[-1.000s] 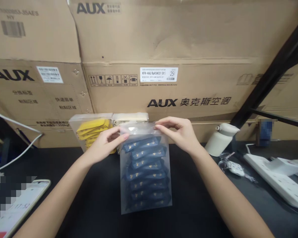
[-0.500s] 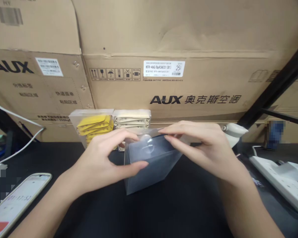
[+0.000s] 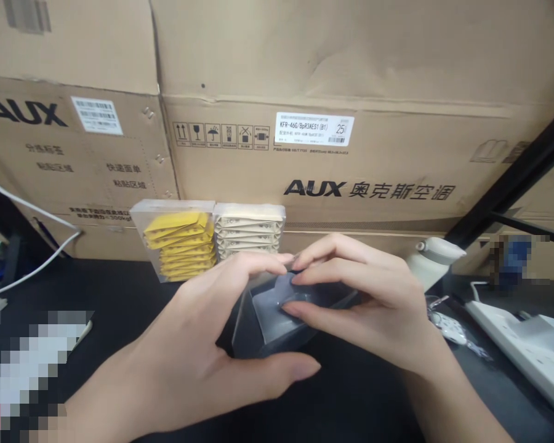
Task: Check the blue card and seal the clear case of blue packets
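A clear plastic box [image 3: 245, 332] is tilted between my hands above the black tabletop. Its transparent flap with a rounded tab [image 3: 282, 287] shows at the near upper side. My left hand [image 3: 203, 335] grips around the box, fingers at the far edge and thumb stretched along the near side. With thumb and fingertips, my right hand [image 3: 369, 295] pinches the box at the tab. Behind my hands stand two clear boxes, one holding a stack of yellow packets [image 3: 187, 246], the other cream packets [image 3: 247, 229].
Large AUX cardboard boxes [image 3: 373, 154] form a wall at the back. A pale bottle [image 3: 436, 258] stands at right, near a white power strip [image 3: 521, 344] and a small white item with a strap [image 3: 452, 326]. A white cable [image 3: 32, 271] runs at left, above a blurred-out phone [image 3: 32, 363].
My right fingers have moved from the box's far upper edge to the rounded tab. The box has tipped and both hands sit lower and nearer. The view has shifted slightly.
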The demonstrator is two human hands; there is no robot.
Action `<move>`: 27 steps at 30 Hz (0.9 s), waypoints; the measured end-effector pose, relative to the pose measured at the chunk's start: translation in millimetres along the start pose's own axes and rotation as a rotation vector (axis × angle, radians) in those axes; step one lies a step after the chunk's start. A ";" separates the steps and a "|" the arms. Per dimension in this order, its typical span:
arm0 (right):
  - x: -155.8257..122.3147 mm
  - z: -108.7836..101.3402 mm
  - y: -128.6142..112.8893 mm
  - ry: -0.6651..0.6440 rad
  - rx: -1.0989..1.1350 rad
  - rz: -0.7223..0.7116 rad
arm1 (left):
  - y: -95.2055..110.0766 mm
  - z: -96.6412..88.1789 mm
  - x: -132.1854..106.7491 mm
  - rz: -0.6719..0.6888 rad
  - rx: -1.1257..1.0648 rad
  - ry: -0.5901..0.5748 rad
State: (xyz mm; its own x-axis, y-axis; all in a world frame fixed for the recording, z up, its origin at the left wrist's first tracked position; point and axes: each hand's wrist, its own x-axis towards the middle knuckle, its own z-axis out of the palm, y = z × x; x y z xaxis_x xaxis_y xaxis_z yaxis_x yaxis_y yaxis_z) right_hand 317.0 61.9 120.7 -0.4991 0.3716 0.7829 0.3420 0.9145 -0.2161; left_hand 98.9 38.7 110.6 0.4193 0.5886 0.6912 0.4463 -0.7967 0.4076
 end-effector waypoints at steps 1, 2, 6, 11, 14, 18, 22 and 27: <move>0.2 -0.3 0.1 -0.001 -0.001 -0.001 | 1.0 0.0 -0.4 -0.005 0.003 0.002; 0.4 -0.6 0.1 -0.008 -0.002 -0.006 | 1.7 0.1 -1.0 -0.009 0.013 0.004; 1.4 -3.1 0.1 -0.047 -0.012 -0.036 | 1.9 -0.1 -4.1 0.006 0.073 0.032; 0.5 -9.3 0.0 -0.071 -0.047 0.021 | -0.9 0.8 -6.2 0.012 0.129 0.060; 0.4 -14.3 -0.2 -0.122 -0.023 0.042 | -1.9 3.3 -4.5 0.027 0.162 0.091; 1.5 -18.1 -1.0 -0.156 0.031 0.025 | -3.1 7.4 -2.3 0.053 0.157 0.115; 2.0 -18.0 -1.7 -0.170 0.041 0.022 | -4.2 9.2 -2.0 0.037 0.123 0.091; -0.8 -12.3 -1.5 -0.114 0.004 -0.018 | -4.8 8.2 -2.2 0.028 0.127 0.087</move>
State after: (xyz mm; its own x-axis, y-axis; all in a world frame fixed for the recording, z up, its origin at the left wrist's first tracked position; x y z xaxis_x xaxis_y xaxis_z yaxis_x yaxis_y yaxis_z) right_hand 326.6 58.3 127.6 -0.5927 0.3710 0.7149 0.3293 0.9216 -0.2053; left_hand 102.3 42.4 102.3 0.3655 0.5477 0.7526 0.5337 -0.7858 0.3126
